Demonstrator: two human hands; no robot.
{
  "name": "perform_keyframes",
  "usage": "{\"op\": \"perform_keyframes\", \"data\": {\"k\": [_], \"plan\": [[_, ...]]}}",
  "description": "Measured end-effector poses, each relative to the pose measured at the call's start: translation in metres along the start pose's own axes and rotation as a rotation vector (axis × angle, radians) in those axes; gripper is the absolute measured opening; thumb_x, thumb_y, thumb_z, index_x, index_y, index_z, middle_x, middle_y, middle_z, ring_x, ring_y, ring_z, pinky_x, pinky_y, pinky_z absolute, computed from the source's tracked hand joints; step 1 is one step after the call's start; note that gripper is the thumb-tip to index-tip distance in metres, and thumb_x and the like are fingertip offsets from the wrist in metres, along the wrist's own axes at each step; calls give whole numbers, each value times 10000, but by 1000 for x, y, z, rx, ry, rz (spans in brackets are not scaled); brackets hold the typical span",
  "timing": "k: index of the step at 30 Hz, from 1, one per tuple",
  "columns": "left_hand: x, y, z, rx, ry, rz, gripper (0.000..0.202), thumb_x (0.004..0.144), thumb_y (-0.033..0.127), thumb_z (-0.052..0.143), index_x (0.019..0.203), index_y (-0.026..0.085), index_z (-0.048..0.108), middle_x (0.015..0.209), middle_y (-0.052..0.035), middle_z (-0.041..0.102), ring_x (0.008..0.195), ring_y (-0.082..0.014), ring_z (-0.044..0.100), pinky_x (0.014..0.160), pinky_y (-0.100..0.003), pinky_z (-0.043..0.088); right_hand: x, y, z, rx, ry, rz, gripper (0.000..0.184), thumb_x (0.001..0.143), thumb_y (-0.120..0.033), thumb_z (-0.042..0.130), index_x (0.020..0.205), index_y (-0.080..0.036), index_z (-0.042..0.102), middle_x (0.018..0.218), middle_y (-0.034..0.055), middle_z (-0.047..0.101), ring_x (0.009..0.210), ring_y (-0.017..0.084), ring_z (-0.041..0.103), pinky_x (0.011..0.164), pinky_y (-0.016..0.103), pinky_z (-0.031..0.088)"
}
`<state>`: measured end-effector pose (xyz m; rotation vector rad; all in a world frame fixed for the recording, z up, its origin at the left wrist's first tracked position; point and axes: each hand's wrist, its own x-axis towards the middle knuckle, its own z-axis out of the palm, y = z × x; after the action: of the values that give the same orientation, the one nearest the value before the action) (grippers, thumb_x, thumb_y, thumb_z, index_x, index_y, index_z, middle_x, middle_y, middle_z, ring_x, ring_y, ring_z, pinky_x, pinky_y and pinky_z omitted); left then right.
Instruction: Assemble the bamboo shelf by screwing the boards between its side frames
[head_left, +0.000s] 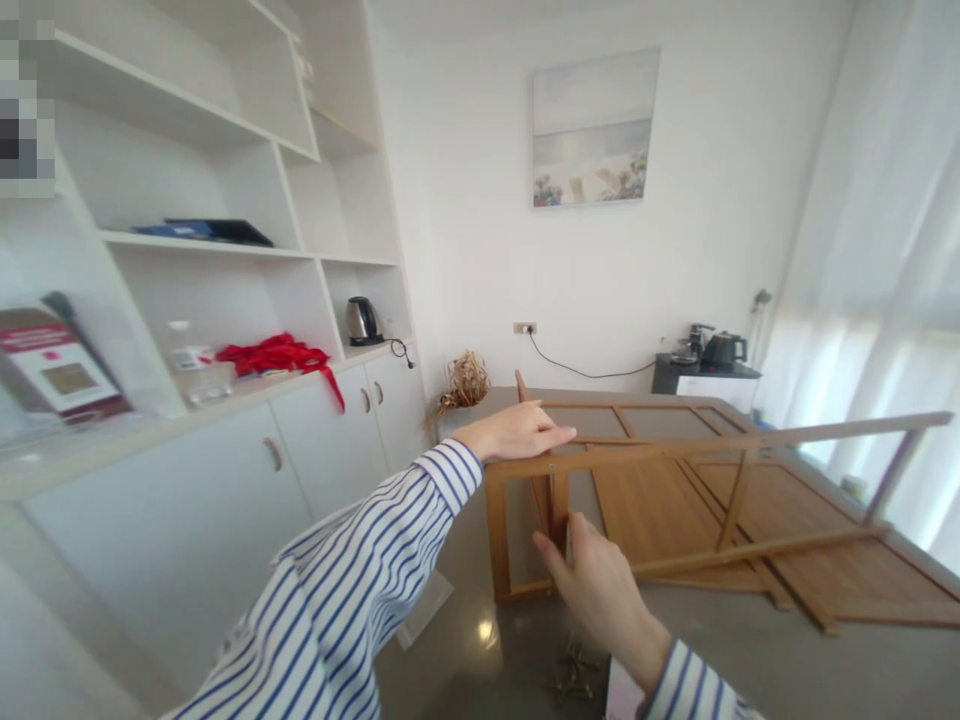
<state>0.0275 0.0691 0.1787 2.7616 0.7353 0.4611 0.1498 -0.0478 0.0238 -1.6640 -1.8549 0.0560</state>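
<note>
A wooden frame (675, 452) of light brown slats stands partly raised on a grey table (750, 660). My left hand (521, 432) lies flat on the frame's top rail near its left corner, fingers stretched out. My right hand (592, 580) is lower, its fingers extended and touching an upright slat (556, 505) of the frame. More wooden panels (825, 540) lie flat on the table behind the raised part. Both sleeves are blue-and-white striped.
Small metal fittings (574, 672) lie on the table near my right wrist. White cabinets and shelves (225, 300) line the left wall, holding a kettle (363, 321), red cloth (277, 354) and a box (56, 372). Dried grass (465, 382) stands by the far wall. Curtains (892, 250) hang at right.
</note>
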Motion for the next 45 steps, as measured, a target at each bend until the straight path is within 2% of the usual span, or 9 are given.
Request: {"op": "perform_keyframes", "data": {"k": [2, 4, 9, 17, 22, 29, 40, 45], "plan": [[5, -5, 6, 13, 10, 15, 589, 910, 542, 359, 522, 170, 600, 470, 17, 534, 630, -141, 574, 996, -308, 356, 4, 1, 2, -135, 23, -30, 233, 957, -390, 374, 837, -203, 444, 755, 62, 653, 612, 212, 659, 473, 275, 331], [7, -9, 10, 3, 56, 29, 610, 929, 521, 309, 497, 171, 560, 489, 8, 513, 649, -147, 558, 938, -301, 384, 7, 2, 3, -175, 19, -63, 202, 976, -323, 349, 830, -204, 422, 713, 46, 642, 590, 195, 656, 462, 267, 313], [9, -15, 15, -3, 116, 49, 563, 940, 443, 309, 498, 171, 528, 535, -5, 517, 612, -145, 521, 735, -285, 407, 10, 5, 1, -171, -10, -136, 163, 981, -280, 357, 845, -201, 401, 691, 26, 623, 594, 175, 656, 473, 261, 325], [8, -22, 24, -5, 217, 64, 509, 932, 358, 309, 465, 191, 420, 461, 13, 460, 534, -124, 460, 659, -284, 378, 11, 11, -1, -153, -38, -188, 149, 977, -266, 353, 845, -204, 381, 715, 26, 615, 603, 180, 649, 471, 265, 311], [0, -26, 35, -3, 354, 63, 461, 931, 311, 236, 512, 204, 397, 507, 11, 487, 555, -125, 460, 752, -315, 390, 11, 11, 4, -128, -26, -187, 160, 977, -273, 345, 834, -209, 374, 707, 23, 610, 580, 177, 639, 460, 263, 295], [3, -17, 46, -13, 505, 138, 440, 923, 312, 201, 521, 232, 364, 507, 3, 478, 553, -145, 446, 841, -370, 398, 11, 16, -1, -106, -7, -195, 150, 979, -252, 333, 845, -202, 378, 718, 31, 613, 615, 180, 647, 484, 270, 308], [0, -15, 62, -95, 682, 176, 496, 924, 394, 164, 503, 249, 383, 498, -16, 505, 554, -170, 473, 818, -407, 418, 7, 20, -7, -117, -6, -179, 150, 975, -236, 356, 832, -202, 381, 735, 36, 603, 603, 190, 642, 496, 281, 322], [1, -18, 64, -136, 718, 189, 516, 924, 396, 157, 491, 250, 397, 489, -18, 512, 530, -164, 472, 818, -417, 424, 8, 20, -9, -100, -10, -196, 159, 982, -241, 338, 830, -205, 371, 727, 27, 600, 596, 176, 640, 489, 273, 318]]}}
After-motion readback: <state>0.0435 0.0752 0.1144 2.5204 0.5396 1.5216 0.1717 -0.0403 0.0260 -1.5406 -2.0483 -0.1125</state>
